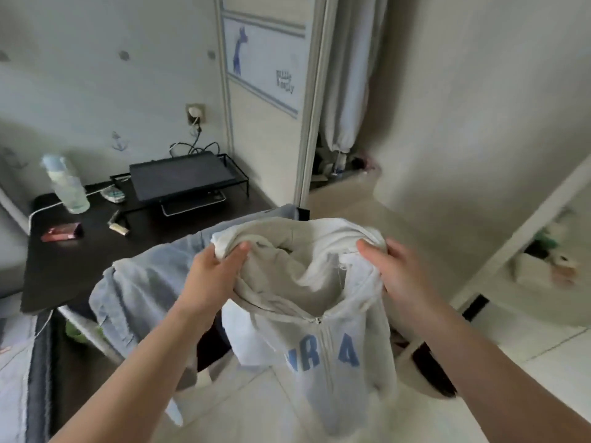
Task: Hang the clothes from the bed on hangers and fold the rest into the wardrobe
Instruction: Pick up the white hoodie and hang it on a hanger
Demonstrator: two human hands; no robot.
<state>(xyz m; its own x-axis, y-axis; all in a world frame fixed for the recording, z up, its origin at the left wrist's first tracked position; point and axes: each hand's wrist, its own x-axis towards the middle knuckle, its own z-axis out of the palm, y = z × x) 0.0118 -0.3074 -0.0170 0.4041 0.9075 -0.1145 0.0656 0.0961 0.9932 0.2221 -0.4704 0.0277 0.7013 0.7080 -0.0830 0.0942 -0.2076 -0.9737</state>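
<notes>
- Left hand (220,266), right hand (391,266): each grips a hood edge of the white zip hoodie (316,314).
- Advice: keep shoulders level and zip centred before hangering.

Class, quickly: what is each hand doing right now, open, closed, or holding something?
Left hand: closed, gripping the white hoodie by its hood edge.
Right hand: closed, gripping the hood's other side.

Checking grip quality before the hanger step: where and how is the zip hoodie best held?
Probably at the top edge either side of the hood opening, one hand from each outer side, as the left hand and right hand do: the hoodie hangs zipped, front-on, opening spread upward.
</notes>
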